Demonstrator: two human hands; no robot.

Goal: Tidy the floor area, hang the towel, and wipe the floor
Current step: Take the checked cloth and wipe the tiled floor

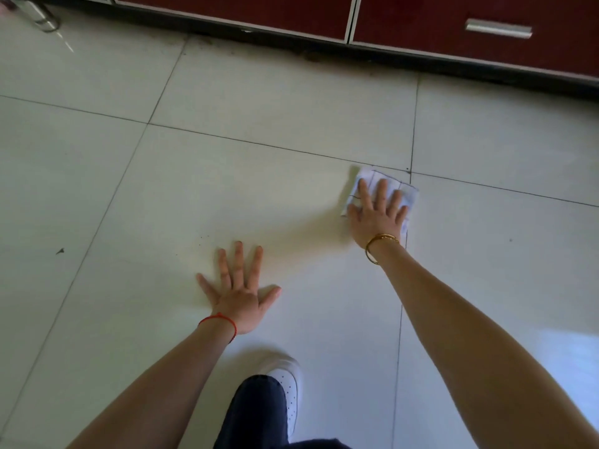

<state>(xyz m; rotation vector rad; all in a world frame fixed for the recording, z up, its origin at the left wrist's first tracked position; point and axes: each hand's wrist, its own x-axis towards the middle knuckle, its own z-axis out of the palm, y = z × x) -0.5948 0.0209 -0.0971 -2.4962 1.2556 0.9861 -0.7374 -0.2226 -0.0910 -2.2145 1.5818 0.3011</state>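
Observation:
A small white cloth with thin blue lines lies flat on the pale tiled floor, right of centre near a tile joint. My right hand presses down on it with straight, spread fingers and covers most of it; a gold bangle sits on that wrist. My left hand rests flat on the bare tile nearer to me, fingers spread, with a red string on the wrist. It holds nothing. No towel other than this cloth is in view.
Dark red cabinet doors with a metal handle run along the far edge above a black plinth. A metal leg stands at the far left. My white shoe is below the left hand. A dark speck lies at left.

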